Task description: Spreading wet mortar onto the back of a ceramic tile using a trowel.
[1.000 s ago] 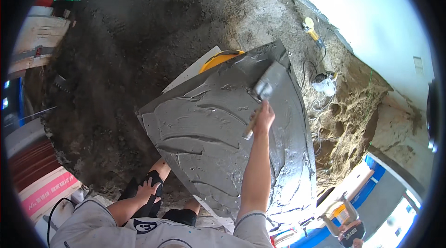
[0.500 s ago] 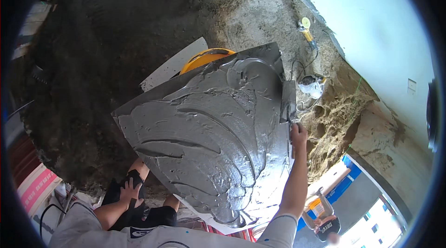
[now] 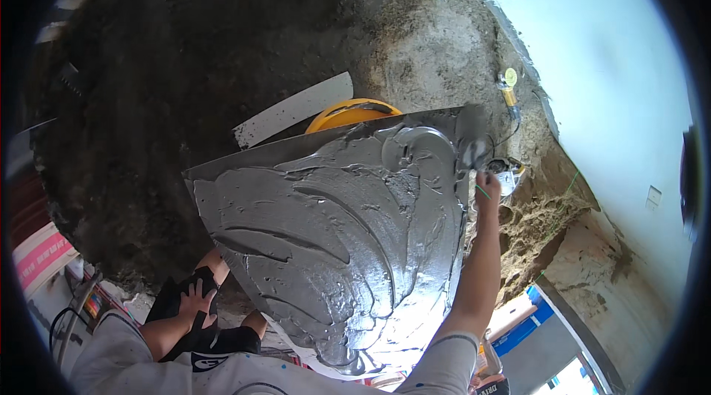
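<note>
The right hand (image 3: 488, 188) grips one trowel (image 3: 472, 132), the left hand (image 3: 195, 306) lies spread on one leg (image 3: 172, 302).

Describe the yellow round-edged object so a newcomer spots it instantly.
Find the large slab coated in grey paste. Beyond its far edge, by the right end of a pale board, the yellow round-edged object peeks out. Its curve and colour set it apart from both neighbours.

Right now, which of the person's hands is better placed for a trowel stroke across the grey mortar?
The right hand, I'd judge: it grips the trowel, blurred here, by the far right of the mortar. The left hand lies spread on the leg, with no tool showing in it.
</note>
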Tool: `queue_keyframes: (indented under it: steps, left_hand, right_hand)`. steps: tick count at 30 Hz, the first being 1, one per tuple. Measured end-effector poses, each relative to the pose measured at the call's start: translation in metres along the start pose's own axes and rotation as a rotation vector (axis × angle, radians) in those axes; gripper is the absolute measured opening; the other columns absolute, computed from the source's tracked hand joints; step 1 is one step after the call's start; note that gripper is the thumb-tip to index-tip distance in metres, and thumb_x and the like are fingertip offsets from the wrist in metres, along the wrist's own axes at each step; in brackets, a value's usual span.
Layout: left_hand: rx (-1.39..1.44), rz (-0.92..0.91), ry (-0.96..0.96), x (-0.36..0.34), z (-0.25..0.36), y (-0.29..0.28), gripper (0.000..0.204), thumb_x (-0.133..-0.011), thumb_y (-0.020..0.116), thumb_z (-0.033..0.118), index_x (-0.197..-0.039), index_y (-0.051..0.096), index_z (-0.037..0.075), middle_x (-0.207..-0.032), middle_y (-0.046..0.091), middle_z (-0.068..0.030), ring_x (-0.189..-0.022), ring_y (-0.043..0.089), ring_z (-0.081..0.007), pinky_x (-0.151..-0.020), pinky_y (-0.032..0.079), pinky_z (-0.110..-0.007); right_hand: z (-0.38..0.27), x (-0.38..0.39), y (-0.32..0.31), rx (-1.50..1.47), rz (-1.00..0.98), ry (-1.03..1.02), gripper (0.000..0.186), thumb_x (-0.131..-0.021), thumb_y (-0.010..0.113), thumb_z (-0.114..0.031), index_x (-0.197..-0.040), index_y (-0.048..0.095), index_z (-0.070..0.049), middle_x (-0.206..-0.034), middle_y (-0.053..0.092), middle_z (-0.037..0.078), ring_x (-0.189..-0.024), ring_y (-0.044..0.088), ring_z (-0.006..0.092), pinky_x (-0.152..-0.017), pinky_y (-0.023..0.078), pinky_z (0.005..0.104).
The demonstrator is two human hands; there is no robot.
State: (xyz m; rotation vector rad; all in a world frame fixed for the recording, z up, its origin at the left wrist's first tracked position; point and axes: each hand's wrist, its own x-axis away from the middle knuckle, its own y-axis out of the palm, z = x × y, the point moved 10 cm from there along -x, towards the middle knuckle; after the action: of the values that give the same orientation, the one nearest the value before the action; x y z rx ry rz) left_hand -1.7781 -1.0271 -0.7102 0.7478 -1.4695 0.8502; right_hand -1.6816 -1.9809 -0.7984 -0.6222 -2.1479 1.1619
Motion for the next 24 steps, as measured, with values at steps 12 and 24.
queue_keyframes:
  steps: [12,24]
  left_hand:
    - [0.091,-0.012,-0.032,0.01,-0.017,0.005,0.096,-0.084,0.084,0.051,-0.167,0.042,0.026,-0.177,0.022,-0.0285,-0.159,0.029,-0.0537,-0.118,0.04,-0.073]
    - [0.091,-0.027,-0.046,0.005,-0.014,0.016,0.097,-0.086,0.083,0.053,-0.168,0.038,0.027,-0.178,0.019,-0.0269,-0.161,0.027,-0.0505,-0.12,0.037,-0.071]
  right_hand:
    - [-0.184,0.079,0.07,0.202,-0.342,-0.182,0.039,-0.103,0.07,-0.044,-0.106,0.073,-0.005,-0.087,0.074,0.024,-0.082,0.074,0.0447,-0.075,0.056,0.0554]
    - [0.009,0.098,0.0,-0.138,0.115,0.101,0.041,-0.106,0.059,-0.034,-0.081,0.058,-0.002,-0.061,0.05,0.009,-0.063,0.055,0.0258,-0.062,0.045,0.0449]
